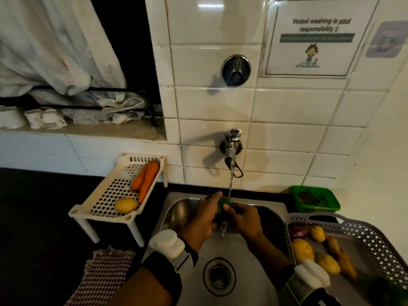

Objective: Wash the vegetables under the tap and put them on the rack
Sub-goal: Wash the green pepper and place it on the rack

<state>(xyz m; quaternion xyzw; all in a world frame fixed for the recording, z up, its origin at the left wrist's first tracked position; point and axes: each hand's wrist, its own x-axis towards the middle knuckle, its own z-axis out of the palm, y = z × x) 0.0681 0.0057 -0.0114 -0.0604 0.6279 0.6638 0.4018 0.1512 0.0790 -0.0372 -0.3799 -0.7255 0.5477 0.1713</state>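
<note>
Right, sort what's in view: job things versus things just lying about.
Job: green vegetable in both hands, left, right; running tap; rack with carrots; basket of unwashed vegetables.
Lying about: checked cloth; green tub; wall notice.

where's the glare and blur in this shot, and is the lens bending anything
Head view: glare streaks the top wall tile; the tap casts a shadow leftward; tile lines bow near the edges; the basket of vegetables at lower right is blurred, and the counter is very dark.
</note>
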